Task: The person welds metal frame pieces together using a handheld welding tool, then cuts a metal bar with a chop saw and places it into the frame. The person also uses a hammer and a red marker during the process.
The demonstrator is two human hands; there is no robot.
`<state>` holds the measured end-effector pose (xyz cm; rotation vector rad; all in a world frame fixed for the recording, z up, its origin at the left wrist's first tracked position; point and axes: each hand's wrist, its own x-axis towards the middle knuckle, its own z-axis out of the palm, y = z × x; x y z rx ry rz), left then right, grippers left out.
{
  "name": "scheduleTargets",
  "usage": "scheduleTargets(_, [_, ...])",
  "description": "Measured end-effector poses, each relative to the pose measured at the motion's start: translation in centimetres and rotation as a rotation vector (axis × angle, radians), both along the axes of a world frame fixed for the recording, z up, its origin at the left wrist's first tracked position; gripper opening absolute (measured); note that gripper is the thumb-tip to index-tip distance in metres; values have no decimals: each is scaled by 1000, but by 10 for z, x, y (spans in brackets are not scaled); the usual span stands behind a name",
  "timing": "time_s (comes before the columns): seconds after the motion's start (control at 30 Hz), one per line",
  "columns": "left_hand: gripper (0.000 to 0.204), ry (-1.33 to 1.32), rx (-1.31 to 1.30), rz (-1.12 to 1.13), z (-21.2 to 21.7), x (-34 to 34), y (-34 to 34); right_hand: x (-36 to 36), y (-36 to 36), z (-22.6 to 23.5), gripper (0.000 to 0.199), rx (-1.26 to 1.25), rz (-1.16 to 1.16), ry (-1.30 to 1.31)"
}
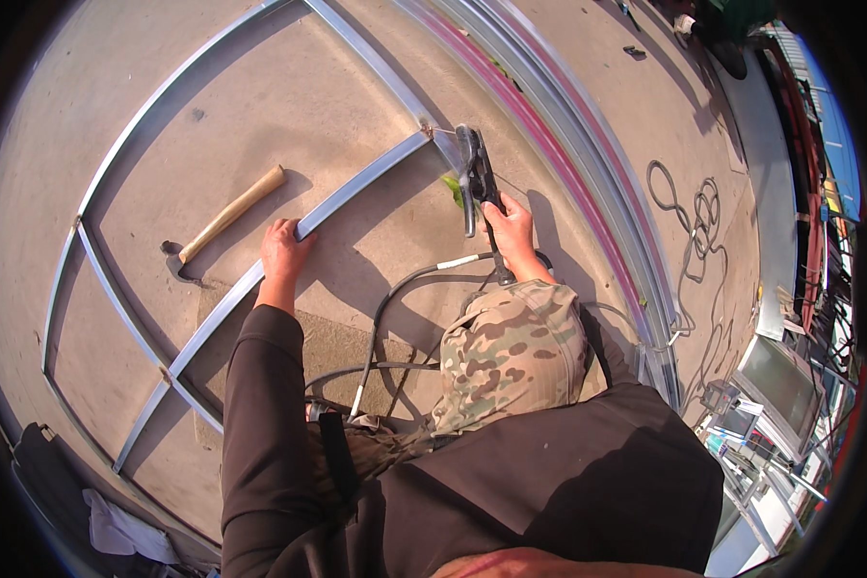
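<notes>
A frame of square metal tube lies on the concrete, with a joint near its right end. My left hand is closed around the middle tube, left of that joint. In my right hand is a black welding electrode holder, gripped by its handle. From its jaws a thin rod reaches toward the joint; whether it touches cannot be made out. A black cable with white-wrapped sections runs near the holder and my bent knee. Inside the frame lies a hammer with a wooden handle.
Long metal profiles, some with reddish-purple stripes, lie to my right. Beyond them a loose cable is looped on the floor. Glazed frames and metal pieces crowd the lower right. A white cloth lies at lower left. Another person's dark shoe shows top right.
</notes>
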<state>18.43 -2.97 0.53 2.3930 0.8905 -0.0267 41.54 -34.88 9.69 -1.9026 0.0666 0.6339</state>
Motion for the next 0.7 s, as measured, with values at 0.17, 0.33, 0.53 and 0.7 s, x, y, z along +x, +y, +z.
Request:
scheduleTargets(0.17, [37,-7,-9,2,1,0,0,0,3,2,23,-3,2,0])
scheduleTargets(0.33, [37,-5,-1,8,2,1,-1,1,1,0,22,-23,21,36])
scheduleTargets(0.53, [37,8,-17,3,4,1,0,1,-2,-4,21,32,15,81])
scheduleTargets(0.7, [38,7,-31,8,3,1,0,4,-5,-15,22,-40,69,-64])
